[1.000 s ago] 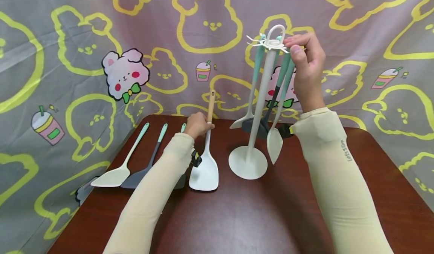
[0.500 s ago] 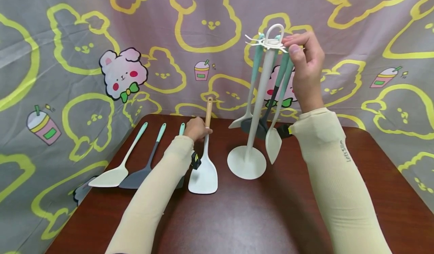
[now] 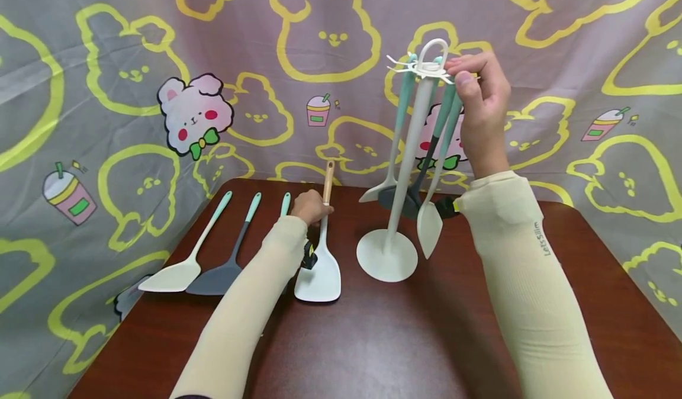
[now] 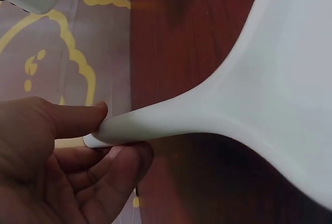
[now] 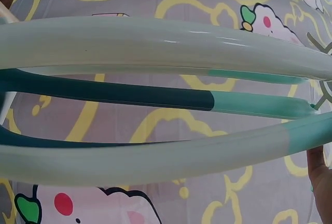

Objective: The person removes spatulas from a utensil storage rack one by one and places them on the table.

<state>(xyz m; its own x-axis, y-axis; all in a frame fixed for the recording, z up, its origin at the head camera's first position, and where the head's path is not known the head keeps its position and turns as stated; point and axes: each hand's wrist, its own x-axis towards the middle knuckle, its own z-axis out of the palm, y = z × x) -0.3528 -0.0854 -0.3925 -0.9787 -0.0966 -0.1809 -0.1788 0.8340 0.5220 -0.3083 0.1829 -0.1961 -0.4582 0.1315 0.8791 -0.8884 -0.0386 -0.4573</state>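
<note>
White spatula [image 3: 325, 283] gripped left, stand [image 3: 389, 269] pinched right

On the table [image 3: 373, 351], a cream spatula [image 3: 173, 276] and a grey spatula [image 3: 217, 277] are laid side by side; a green handle [image 3: 285, 204] is seen beyond the left sleeve [image 3: 250, 310]. The white spatula is gripped by the left hand [image 3: 311, 208] where neck meets wooden handle. Beside it, the stand, hung with green-handled utensils [image 3: 430, 227], is pinched near its top by the right hand's [image 3: 486, 106] thumb and fingers.
</note>
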